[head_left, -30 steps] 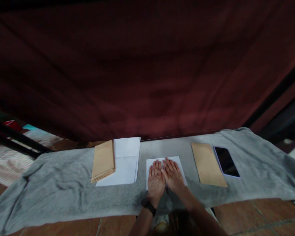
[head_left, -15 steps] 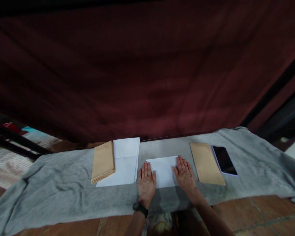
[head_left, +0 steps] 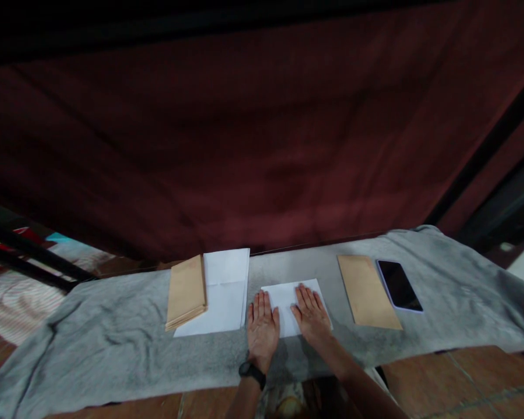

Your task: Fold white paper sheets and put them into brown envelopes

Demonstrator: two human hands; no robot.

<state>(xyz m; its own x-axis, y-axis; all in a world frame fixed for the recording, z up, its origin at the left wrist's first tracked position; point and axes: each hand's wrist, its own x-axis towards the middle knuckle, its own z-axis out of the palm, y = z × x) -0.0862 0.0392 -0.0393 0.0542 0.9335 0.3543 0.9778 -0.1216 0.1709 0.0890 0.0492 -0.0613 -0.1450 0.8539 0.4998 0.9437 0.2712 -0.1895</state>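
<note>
A white sheet of paper [head_left: 286, 298], apparently folded, lies flat on the grey cloth in front of me. My left hand [head_left: 262, 327] rests flat on its left edge, fingers stretched out and pointing away from me. My right hand [head_left: 311, 314] is pressed flat on the right half of the same paper, fingers extended. Neither hand grips anything. Left of my left hand lie larger white sheets [head_left: 227, 297] with a crease across them, partly covered by a stack of brown envelopes [head_left: 186, 291]. To the right of my right hand lies a single brown envelope [head_left: 369, 291].
A phone [head_left: 399, 285] with a dark screen lies beyond the single envelope. Grey cloth [head_left: 109, 331] with wrinkles covers the long surface. A dark red curtain [head_left: 262, 145] hangs behind it, with dark bars [head_left: 30, 265] at the left. Brown tiles [head_left: 463, 378] show below.
My right hand has slid left from the paper's right edge toward its middle, uncovering the right corner. My left hand stays on the left edge. The view has shifted slightly.
</note>
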